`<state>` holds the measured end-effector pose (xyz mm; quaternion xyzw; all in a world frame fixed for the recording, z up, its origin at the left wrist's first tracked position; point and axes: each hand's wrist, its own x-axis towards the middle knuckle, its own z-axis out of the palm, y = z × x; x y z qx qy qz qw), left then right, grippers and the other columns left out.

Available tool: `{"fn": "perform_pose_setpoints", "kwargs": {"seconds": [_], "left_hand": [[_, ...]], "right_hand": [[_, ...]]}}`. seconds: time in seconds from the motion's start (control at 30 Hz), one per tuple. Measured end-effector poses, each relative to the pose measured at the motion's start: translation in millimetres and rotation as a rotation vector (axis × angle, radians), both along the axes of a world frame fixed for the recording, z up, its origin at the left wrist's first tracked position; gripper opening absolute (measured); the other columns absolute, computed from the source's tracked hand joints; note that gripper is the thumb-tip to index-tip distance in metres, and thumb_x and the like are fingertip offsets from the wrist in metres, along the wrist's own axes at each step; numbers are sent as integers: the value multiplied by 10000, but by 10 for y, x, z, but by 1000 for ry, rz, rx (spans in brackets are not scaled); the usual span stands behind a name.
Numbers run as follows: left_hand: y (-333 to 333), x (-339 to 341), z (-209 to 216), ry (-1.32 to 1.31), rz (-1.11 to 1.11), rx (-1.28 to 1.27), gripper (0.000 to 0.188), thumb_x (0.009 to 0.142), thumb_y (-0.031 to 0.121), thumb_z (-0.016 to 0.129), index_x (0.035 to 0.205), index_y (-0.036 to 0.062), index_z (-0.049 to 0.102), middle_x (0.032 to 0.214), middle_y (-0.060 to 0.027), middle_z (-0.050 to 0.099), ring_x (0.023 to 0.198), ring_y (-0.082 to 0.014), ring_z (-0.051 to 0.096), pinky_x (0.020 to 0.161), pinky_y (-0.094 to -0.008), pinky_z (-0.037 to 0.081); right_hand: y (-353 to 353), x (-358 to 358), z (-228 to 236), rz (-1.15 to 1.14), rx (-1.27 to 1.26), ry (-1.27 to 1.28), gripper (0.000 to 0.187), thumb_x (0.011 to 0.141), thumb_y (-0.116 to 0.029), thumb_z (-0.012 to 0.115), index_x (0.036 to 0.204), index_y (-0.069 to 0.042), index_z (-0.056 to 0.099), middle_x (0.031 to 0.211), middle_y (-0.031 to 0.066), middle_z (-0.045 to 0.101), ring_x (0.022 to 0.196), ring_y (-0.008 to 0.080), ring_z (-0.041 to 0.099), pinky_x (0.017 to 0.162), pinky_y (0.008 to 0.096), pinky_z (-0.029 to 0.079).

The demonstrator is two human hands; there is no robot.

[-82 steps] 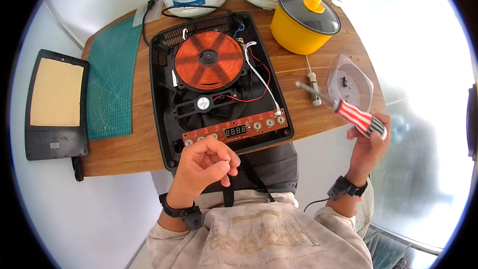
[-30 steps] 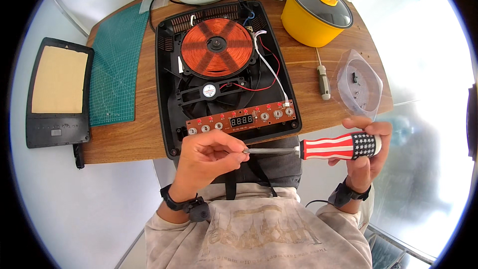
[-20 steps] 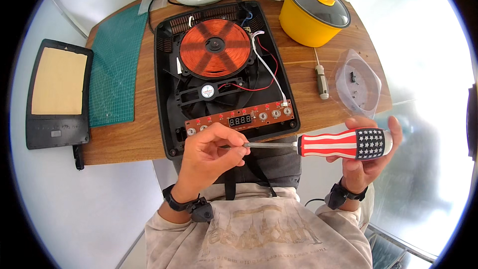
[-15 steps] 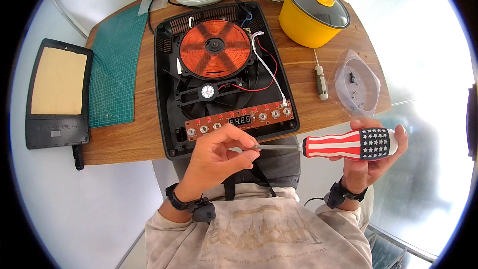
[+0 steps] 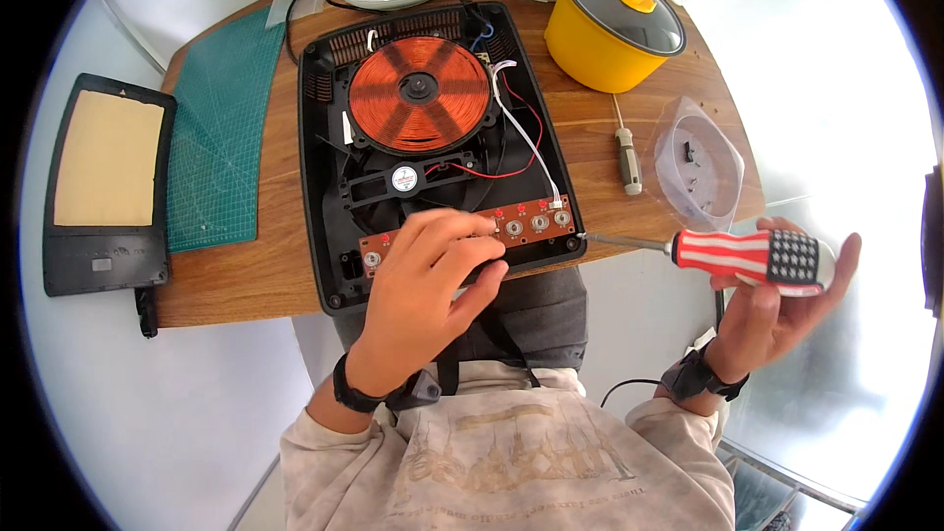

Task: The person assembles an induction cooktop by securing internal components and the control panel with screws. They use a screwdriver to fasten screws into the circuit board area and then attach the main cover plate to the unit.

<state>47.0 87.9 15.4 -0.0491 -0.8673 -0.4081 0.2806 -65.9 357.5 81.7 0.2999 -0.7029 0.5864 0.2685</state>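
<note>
In front of me lies the opened black base of an induction cooker (image 5: 315,187), with a copper coil (image 5: 383,123) and a fan inside. A red-brown control board (image 5: 536,226) crosses its near end. Over the board hovers my left hand (image 5: 423,270), fingers bent and apart with nothing seen in them. It hides the board's middle; whether the fingertips touch it I cannot tell. My right hand (image 5: 767,320) holds a screwdriver (image 5: 752,258) with a chunky red, white and dark starred handle. Its shaft points left, the tip close to the base's near right corner.
Right of the base lie a grey-handled screwdriver (image 5: 628,162) and a clear plastic tray (image 5: 723,172) with small dark parts. A yellow pot (image 5: 600,44) with a glass lid stands behind them. On the left are a green cutting mat (image 5: 216,147) and a black panel (image 5: 103,187).
My left hand has let go of the screwdriver's tip and moved up over the control board. The right hand has carried the screwdriver to the right, its tip now near the base's corner.
</note>
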Motion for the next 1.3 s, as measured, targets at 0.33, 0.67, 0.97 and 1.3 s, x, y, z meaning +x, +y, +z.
{"fn": "perform_pose_setpoints", "kwargs": {"seconds": [0.33,0.67,0.97,1.3], "left_hand": [[-20,-47,-237,-70,162,-256,269,807,94,790,1051,80,679,1203,-55,672,1126,-283,628,945,-410,509],[-117,-8,-197,-165,127,-260,341,798,135,812,1121,93,708,1214,-53,704,1078,-280,664,914,-395,529],[-170,-11,-138,-161,87,-270,337,789,147,820,1105,105,709,1180,-78,706,1018,-270,679,863,-385,551],[-364,50,-27,-197,59,-324,324,752,79,820,1058,73,716,1186,-98,715,1023,-311,682,874,-404,553]], "right_hand": [[-125,-79,-4,42,113,-189,882,897,-78,699,1614,-39,188,1106,223,674,741,215,709,584,297,593],[-109,-131,-60,71,133,-178,867,920,-109,709,1609,-33,188,1128,235,670,738,210,708,591,299,595],[-97,-136,-37,48,90,-153,912,920,-228,753,1608,-31,188,1117,240,670,733,213,720,569,284,603],[-60,-105,-24,101,-11,-199,934,878,-171,801,1596,-19,222,1124,226,667,864,229,715,628,305,628]]}}
